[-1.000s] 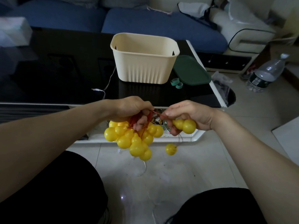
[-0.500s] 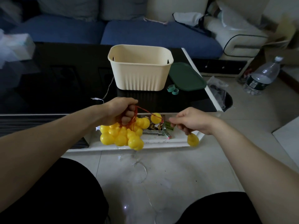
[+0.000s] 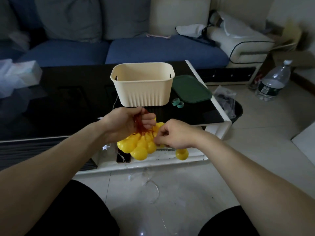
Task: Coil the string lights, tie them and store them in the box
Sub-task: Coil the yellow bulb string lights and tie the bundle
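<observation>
- The left hand (image 3: 129, 124) is curled tight around a bunch of red wire (image 3: 140, 124), palm turned up, the strands running between thumb side and folded fingers.
- Below that grip hangs a cluster of yellow balls (image 3: 139, 145), the string lights gathered into one clump just under the fist and touching the heel of the hand.
- The right hand (image 3: 172, 134) sits just right of the clump, knuckles up, fingers bent in and closed narrowly at the point where the red wire meets the balls; what exactly the fingertips pinch is hidden behind the knuckles.
- One loose yellow ball (image 3: 182, 153) hangs just under the right hand, apart from the main clump.
- The cream box (image 3: 142, 86) stands open on the black table (image 3: 68, 103), directly beyond the left fist and near it, with nothing of the lights inside that can be seen.
- A green lid (image 3: 190, 89) lies flat just right of the box, and two small green tape rings (image 3: 177, 102) lie beside its near corner, beyond the right hand.
- A thin clear wire (image 3: 154, 189) trails on the floor tiles below both hands.
- A plastic water bottle (image 3: 274, 80) stands on the floor well to the right of the grip.
</observation>
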A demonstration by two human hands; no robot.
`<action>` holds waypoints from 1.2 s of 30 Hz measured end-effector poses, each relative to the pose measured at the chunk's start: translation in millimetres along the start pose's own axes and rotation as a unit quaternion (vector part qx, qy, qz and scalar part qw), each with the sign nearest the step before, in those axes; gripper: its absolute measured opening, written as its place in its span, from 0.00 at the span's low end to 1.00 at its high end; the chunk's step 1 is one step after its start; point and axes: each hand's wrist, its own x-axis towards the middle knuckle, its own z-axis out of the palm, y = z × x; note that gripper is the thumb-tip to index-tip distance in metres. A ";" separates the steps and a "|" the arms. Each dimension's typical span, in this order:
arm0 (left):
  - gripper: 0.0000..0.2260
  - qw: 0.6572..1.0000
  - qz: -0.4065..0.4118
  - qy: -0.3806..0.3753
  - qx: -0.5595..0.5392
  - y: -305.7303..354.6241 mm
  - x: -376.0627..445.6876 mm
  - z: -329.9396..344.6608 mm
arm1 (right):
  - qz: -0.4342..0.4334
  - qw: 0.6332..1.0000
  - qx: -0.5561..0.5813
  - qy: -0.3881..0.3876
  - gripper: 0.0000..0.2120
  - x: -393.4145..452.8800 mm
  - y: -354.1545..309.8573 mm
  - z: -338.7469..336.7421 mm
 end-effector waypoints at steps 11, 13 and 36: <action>0.11 0.994 0.005 -0.006 0.106 -21.9 9.5 20.4 | -0.030 0.997 0.068 -0.021 0.03 -4.8 -6.3 -5.3; 0.13 0.981 -0.019 -0.004 0.195 -30.7 10.9 21.7 | -0.025 0.996 0.077 -0.025 0.04 -6.2 -4.7 -6.3; 0.17 0.917 -0.023 -0.082 0.390 -36.3 15.7 3.4 | 0.001 0.991 0.130 -0.012 0.02 -0.4 31.4 -8.4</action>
